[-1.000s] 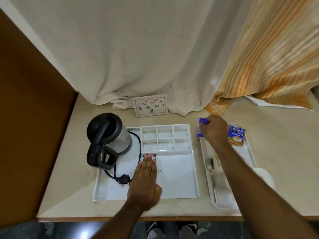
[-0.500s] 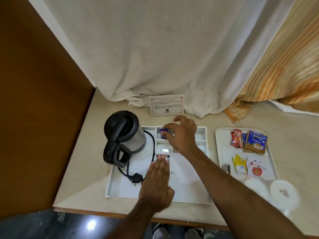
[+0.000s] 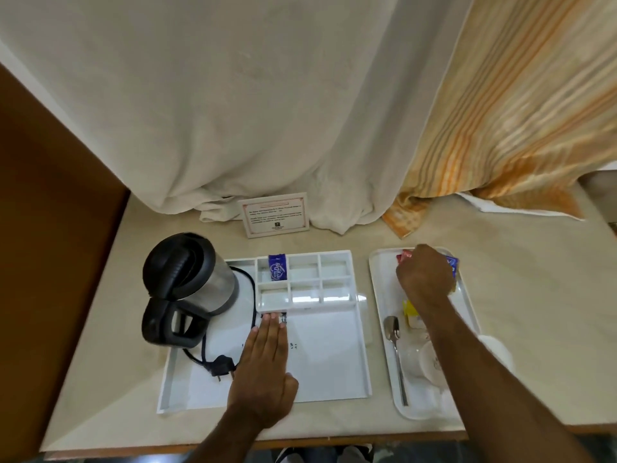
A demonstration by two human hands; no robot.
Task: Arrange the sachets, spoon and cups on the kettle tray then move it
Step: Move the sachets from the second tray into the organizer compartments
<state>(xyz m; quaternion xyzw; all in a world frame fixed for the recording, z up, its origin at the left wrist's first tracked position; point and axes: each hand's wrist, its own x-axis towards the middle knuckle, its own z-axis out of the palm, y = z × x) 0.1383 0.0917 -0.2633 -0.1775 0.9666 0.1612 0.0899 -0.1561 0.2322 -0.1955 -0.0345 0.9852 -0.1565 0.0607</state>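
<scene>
The white kettle tray (image 3: 334, 379) lies on the counter with a black and steel kettle (image 3: 190, 279) at its left. A blue sachet (image 3: 277, 267) lies in the back left compartment of the tray's divider. My left hand (image 3: 265, 365) rests flat, fingers together, on the tray floor. My right hand (image 3: 424, 275) is over the far end of the small white tray (image 3: 384, 295), fingers curled down on the red sachets (image 3: 404, 255) and blue sachets (image 3: 451, 262); its grip is hidden. A spoon (image 3: 394, 342) and white cups (image 3: 430, 360) lie on that small tray.
A printed card (image 3: 275, 218) stands behind the kettle tray against a white curtain (image 3: 267, 111). A striped orange curtain (image 3: 517, 111) hangs at the right. The kettle's cord and plug (image 3: 222, 365) lie on the tray. A brown wall (image 3: 50, 262) borders the counter's left side.
My right hand left the blue sachet in the back left compartment and moved right to the sachets on the small tray. My left hand stayed flat on the kettle tray.
</scene>
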